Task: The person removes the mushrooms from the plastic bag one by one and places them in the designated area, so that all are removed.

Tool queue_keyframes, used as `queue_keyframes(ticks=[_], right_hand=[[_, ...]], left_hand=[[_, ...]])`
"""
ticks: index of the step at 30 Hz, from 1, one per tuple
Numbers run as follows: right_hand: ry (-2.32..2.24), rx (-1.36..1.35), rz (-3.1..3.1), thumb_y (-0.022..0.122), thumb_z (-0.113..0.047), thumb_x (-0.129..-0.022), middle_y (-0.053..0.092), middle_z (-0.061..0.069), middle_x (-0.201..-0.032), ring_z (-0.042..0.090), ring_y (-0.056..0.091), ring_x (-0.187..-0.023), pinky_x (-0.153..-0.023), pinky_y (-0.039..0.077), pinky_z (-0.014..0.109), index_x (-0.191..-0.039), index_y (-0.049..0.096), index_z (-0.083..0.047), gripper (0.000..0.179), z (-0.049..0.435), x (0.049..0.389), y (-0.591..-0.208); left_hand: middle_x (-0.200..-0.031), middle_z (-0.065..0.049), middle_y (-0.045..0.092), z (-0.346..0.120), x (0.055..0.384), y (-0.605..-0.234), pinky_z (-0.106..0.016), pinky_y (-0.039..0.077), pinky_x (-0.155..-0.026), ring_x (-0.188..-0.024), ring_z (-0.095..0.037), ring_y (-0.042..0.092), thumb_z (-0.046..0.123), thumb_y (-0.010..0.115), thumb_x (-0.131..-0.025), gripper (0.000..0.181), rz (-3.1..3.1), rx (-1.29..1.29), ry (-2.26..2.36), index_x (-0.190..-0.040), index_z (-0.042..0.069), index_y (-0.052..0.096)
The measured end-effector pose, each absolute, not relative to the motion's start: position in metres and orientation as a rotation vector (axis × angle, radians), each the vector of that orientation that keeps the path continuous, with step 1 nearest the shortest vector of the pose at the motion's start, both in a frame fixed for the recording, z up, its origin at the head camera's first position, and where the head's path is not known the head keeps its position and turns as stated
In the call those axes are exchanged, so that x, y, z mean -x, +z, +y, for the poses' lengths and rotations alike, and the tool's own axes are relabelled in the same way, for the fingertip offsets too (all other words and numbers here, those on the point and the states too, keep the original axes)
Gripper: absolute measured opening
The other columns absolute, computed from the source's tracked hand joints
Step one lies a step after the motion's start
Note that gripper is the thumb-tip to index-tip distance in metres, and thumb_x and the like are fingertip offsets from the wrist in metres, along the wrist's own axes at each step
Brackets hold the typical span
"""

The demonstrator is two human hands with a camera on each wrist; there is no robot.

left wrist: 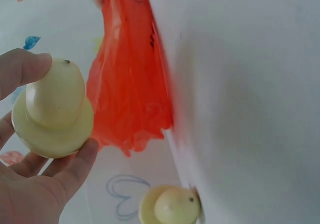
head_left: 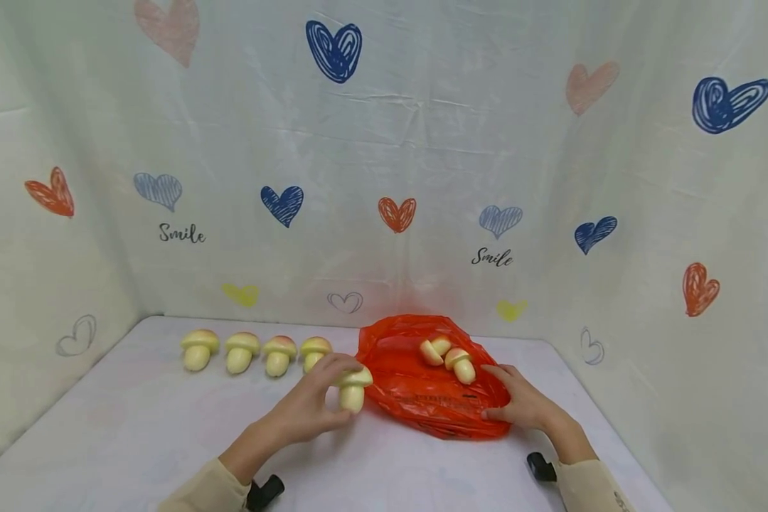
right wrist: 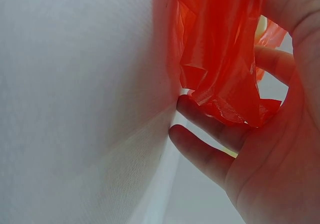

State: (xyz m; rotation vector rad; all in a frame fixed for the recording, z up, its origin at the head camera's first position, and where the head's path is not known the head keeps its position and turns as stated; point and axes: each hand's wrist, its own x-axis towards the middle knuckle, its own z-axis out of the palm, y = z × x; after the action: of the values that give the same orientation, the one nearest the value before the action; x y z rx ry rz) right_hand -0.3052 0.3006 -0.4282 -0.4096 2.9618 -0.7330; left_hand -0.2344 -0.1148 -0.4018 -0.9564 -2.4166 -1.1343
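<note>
Since the red bag [head_left: 416, 404] looks limp, right hand [head_left: 526, 403] grips its side, likely to spread the mouth around two mushrooms [head_left: 464, 369], while left hand [head_left: 308, 404] pinches another mushroom [head_left: 352, 398] upright just beside the bag, thumb on stem, fingers on cap, probably for steadiness.

Bag [head_left: 403, 359]: glossy, crinkled thin plastic; mushrooms [head_left: 197, 357]: smooth, slightly shiny.
</note>
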Motion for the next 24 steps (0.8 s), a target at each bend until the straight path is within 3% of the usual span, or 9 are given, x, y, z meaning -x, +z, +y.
queue_keyframes(ticks=[9, 24], right_hand=[[-0.735, 0.368, 2.959, 0.082, -0.042, -0.068, 0.031, 0.017, -0.144, 0.039, 0.039, -0.126, -0.092, 0.041, 0.062, -0.142, 0.042, -0.019, 0.087, 0.307, 0.302, -0.431], [-0.745, 0.406, 2.948, 0.082, -0.043, -0.068, 0.032, 0.016, -0.143, 0.039, 0.038, -0.126, -0.091, 0.042, 0.062, -0.142, 0.042, -0.018, 0.088, 0.302, 0.305, -0.429]], left_hand=[[-0.124, 0.009, 0.050, -0.132, 0.243, -0.403, -0.045, 0.043, -0.096, -0.117, -0.014, 0.045, 0.009, 0.080, -0.070, 0.062, -2.429, 0.953, -1.106, -0.125, 0.023, 0.053], [-0.124, 0.006, 0.053, -0.172, 0.248, -0.410, -0.045, 0.042, -0.094, -0.115, -0.016, 0.044, 0.004, 0.078, -0.066, 0.064, -2.444, 0.827, -1.005, -0.124, 0.017, 0.056]])
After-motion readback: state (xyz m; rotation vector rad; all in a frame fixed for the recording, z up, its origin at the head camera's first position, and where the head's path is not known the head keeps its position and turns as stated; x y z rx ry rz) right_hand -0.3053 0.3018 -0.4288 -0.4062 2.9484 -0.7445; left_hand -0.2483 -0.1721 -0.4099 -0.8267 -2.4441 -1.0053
